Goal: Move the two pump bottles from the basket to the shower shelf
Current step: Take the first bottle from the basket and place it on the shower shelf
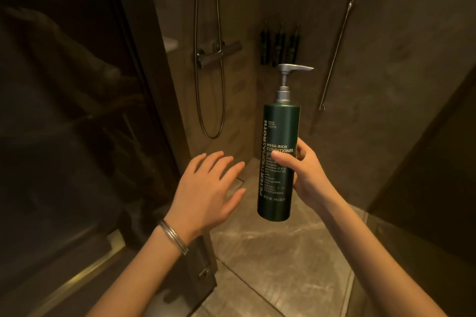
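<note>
A tall dark green pump bottle (279,136) with a silver pump and white lettering is held upright in the air at the shower entrance. My right hand (306,175) grips its lower half from the right side. To the left of the bottle, my left hand (208,188) is held out with fingers spread, holding nothing, a few finger-widths away from it. A small white shelf (170,44) shows at the back left of the shower, partly hidden by the glass door. No basket and no second loose pump bottle are in view.
Three dark bottles (279,45) hang in a wall holder on the back wall. A shower mixer bar (219,54) with a looping hose is left of them. A slanted grab bar (337,51) is on the right wall. A dark glass door (77,110) stands at left.
</note>
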